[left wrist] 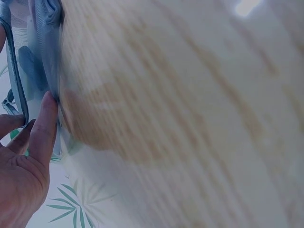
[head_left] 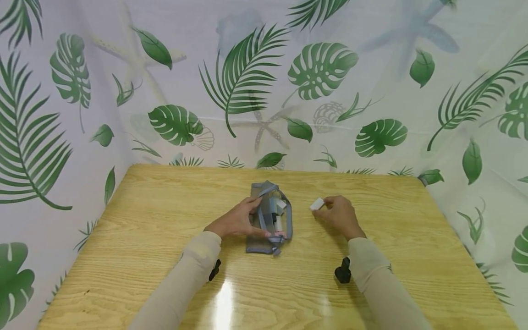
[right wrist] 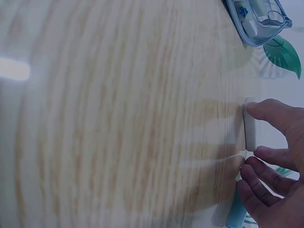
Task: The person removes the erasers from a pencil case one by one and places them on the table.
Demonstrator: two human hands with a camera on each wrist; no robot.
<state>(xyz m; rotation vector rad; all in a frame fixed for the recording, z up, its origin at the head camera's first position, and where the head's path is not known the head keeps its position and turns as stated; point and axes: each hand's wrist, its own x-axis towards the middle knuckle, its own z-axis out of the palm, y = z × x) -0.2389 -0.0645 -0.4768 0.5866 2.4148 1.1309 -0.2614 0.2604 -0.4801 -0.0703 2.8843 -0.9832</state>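
A blue-grey mesh zip pouch (head_left: 256, 245) lies on the table, its zipped side gaping toward the right. Small things show inside, among them a white piece (head_left: 281, 204), a dark one and something pink near the lower end. My left hand (head_left: 238, 220) grips the pouch from its left side, thumb at the near end and fingers on the upper edge. To the right of the pouch, my right hand (head_left: 339, 214) pinches a small white eraser-like block (head_left: 316, 204) between thumb and fingers. In the right wrist view the block stands on its edge close over the tabletop.
A teal object (right wrist: 236, 213) shows under the lower fingers in the right wrist view. The wooden table (head_left: 165, 197) meets leaf-printed cloth (head_left: 255, 91) at its back and sides. Black wrist mounts (head_left: 343, 271) hang below both sleeves.
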